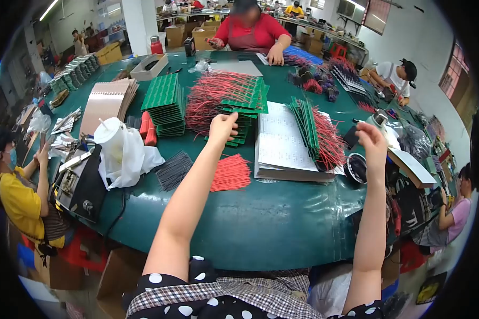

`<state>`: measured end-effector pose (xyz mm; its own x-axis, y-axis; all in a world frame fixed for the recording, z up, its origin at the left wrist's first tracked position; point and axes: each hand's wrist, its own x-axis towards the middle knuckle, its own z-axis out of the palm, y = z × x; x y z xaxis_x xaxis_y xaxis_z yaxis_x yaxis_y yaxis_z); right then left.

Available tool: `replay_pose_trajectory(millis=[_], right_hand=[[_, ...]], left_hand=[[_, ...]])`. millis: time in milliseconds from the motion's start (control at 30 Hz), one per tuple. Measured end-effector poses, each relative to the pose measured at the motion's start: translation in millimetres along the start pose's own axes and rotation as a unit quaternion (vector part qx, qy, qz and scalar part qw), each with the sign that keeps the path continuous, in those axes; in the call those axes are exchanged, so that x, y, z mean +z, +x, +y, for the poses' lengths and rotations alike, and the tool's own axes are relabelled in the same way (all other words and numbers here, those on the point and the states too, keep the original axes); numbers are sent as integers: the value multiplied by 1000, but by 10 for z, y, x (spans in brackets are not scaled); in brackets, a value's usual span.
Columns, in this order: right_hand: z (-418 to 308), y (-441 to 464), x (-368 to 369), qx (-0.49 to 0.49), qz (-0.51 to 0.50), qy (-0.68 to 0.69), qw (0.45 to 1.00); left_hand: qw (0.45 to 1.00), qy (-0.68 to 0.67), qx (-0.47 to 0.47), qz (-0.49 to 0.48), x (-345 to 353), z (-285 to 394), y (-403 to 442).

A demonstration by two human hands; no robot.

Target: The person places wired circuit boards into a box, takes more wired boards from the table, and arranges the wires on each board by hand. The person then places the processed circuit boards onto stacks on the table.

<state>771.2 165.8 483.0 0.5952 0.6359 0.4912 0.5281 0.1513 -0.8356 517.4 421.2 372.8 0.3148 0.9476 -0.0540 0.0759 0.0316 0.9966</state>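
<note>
My left hand (223, 128) is closed at the near corner of a green circuit board (244, 110), which lies on a stack bristling with red wires (205, 101). My right hand (372, 139) is raised at the right, fingers curled together; whatever may be between them is too small to make out. Between my hands, green boards with red wires (306, 130) lean on a thick pile of white printed sheets (274, 143). Nearer me lie a bundle of loose red wires (230, 173) and one of dark wires (174, 170).
Left of the wired stack stands a pile of bare green boards (164, 103), beside tan panels (105, 103). A lidded cup in a white bag (114, 143) is near the left edge. A round black container (356, 166) sits below my right hand. Co-workers sit around the green table (239, 228).
</note>
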Motion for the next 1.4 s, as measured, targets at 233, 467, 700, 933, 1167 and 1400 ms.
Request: replay_pose_trajectory(millis=[233, 467, 700, 933, 1167, 1400], right_hand=[[22, -604, 929, 11, -244, 11, 970], [80, -1078, 1334, 63, -355, -37, 932], [149, -1276, 1461, 67, -411, -68, 906], [201, -1375, 1793, -159, -392, -167, 891], [73, -1167, 2289, -295, -471, -297, 777], [357, -941, 2553, -269, -514, -320, 749]], left_hand=[[766, 555, 258, -196, -325, -492, -721], [760, 568, 258, -181, -356, -575, -1016], [724, 577, 377, 24, -213, -890, -1078], [768, 552, 323, -37, -403, -815, -1196], [778, 597, 188, -51, -1304, -653, -1205], [801, 584, 125, -38, -1499, -646, -1123]])
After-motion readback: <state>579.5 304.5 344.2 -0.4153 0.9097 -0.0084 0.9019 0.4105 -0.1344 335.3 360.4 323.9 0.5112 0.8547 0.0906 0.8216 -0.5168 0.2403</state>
